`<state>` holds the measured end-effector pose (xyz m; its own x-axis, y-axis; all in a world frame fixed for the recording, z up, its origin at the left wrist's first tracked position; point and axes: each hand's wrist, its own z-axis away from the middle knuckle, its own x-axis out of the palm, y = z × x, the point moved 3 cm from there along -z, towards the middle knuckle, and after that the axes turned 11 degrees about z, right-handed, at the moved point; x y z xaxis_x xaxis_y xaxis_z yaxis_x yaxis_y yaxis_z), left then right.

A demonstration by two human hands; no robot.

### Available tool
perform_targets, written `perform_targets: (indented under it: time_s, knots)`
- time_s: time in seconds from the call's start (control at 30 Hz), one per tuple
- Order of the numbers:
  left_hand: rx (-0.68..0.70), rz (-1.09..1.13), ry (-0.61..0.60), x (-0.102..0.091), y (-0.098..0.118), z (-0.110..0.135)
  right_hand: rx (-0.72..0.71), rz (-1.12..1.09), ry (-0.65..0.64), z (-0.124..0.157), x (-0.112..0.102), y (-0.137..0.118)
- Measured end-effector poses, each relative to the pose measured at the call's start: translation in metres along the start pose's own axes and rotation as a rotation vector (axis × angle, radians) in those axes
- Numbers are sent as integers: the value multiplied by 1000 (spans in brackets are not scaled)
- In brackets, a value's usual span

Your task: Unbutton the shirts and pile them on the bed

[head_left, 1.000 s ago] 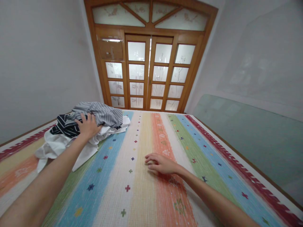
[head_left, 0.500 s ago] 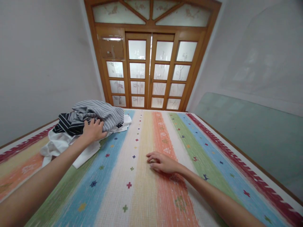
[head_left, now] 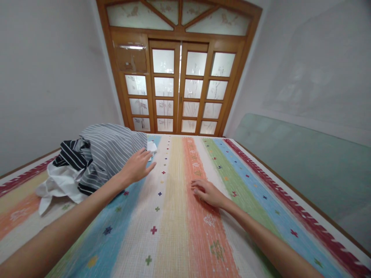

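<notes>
A heap of clothes lies at the left of a striped, many-coloured mat (head_left: 174,216). On top is a grey striped garment (head_left: 107,150), with a black striped garment (head_left: 71,154) and a white cloth (head_left: 59,183) under it. My left hand (head_left: 137,166) rests at the right edge of the grey garment, fingers stretched out and together, holding nothing. My right hand (head_left: 207,192) lies palm down on the orange stripe of the mat, fingers slightly curled and touching the fabric, with nothing in it.
A wooden double door with frosted glass panes (head_left: 179,85) stands beyond the far edge of the mat. White walls close in on both sides. A pale green sheet of glass (head_left: 304,162) leans along the right wall.
My left hand has let go of the pile's top and slid right to the grey garment's edge. The grey garment now spreads wider over the heap. My right hand has shifted slightly forward and right.
</notes>
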<state>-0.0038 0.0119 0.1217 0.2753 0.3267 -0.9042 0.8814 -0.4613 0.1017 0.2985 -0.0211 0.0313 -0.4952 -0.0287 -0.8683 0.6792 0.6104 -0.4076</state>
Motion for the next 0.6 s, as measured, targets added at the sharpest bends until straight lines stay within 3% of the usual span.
perform_targets:
  time_s: [0.1,0.2,0.33,0.47,0.6]
  knots:
    - [91,146,-78,28,22,3,36,88,49,2,-2,13]
    - [167,257,-232,59,41,11,66,179,57,1,1,19]
    - [242,318,-388,92,51,20,57,267,5,-3,11,17]
    - [257,348,-397,109,48,22,43,318,-21,-5,22,14]
    - [238,362,-371,113,45,25,28,356,-4,-5,30,14]
